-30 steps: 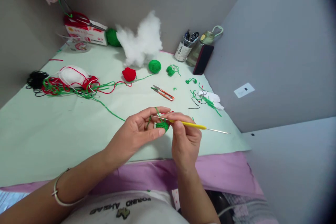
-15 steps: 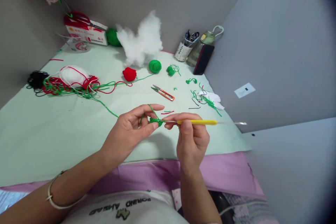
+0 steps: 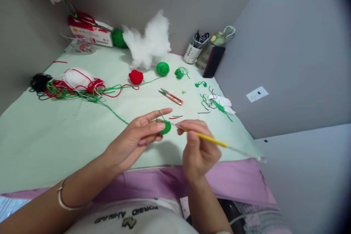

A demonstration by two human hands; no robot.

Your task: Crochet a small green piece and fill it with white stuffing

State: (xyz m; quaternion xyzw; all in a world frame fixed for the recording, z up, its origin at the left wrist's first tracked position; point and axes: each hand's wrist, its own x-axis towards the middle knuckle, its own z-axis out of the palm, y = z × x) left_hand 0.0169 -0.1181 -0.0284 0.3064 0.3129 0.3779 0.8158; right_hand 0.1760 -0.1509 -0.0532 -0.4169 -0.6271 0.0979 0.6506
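Between the thumb and fingers of my left hand (image 3: 137, 133) is a small round green crochet piece (image 3: 166, 127), its flat face turned toward me. Green yarn (image 3: 113, 113) loops over the raised index finger and trails back left to the tangled strands. My right hand (image 3: 199, 150) grips a crochet hook (image 3: 212, 139) by its yellow handle. The hook's thin metal tip points left at the edge of the green piece; whether it is inside a stitch I cannot tell. Its far end slants down to the right, slightly blurred.
Thread snips (image 3: 172, 97) lie beyond my hands. Behind them are a red crocheted piece (image 3: 136, 77), a green one (image 3: 162, 69) and white stuffing (image 3: 149, 40). Tangled yarn (image 3: 78, 80) lies left; yarn scraps (image 3: 219, 104), a phone (image 3: 214, 62) and a bottle (image 3: 204, 56) are right.
My left hand has turned the green piece so its round face shows, with the thumb now across it. The hook has tilted, its far end dropping lower.
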